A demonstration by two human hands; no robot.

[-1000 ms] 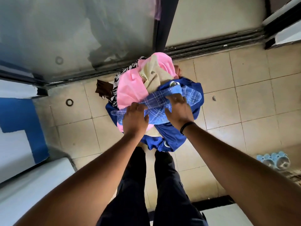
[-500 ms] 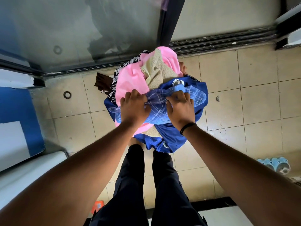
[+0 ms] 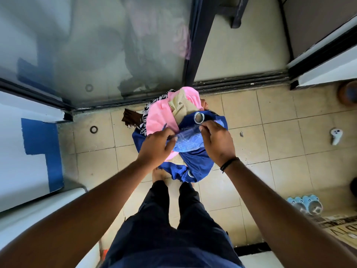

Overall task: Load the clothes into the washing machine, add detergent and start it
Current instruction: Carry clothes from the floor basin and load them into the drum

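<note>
A pile of clothes lies on the tiled floor in front of my feet: a pink garment [image 3: 160, 117], a beige towel [image 3: 180, 107], a black-and-white patterned piece [image 3: 149, 105] and a dark blue cloth with metal eyelets [image 3: 195, 163]. On top lies a light blue checked cloth [image 3: 188, 140]. My left hand [image 3: 156, 147] grips its left end and my right hand [image 3: 217, 144] pinches its right end. A white appliace edge, maybe the washing machine [image 3: 29, 213], shows at the lower left.
A glass sliding door [image 3: 96, 55] and its track run behind the pile. A white and blue wall [image 3: 38, 142] stands on the left. A white controller [image 3: 336, 135] lies on the floor at right, with plastic bottles [image 3: 305, 203] at the lower right.
The view has pulled back and upward from the pile. Both hands have bunched the checked cloth between them and it looks narrower than before.
</note>
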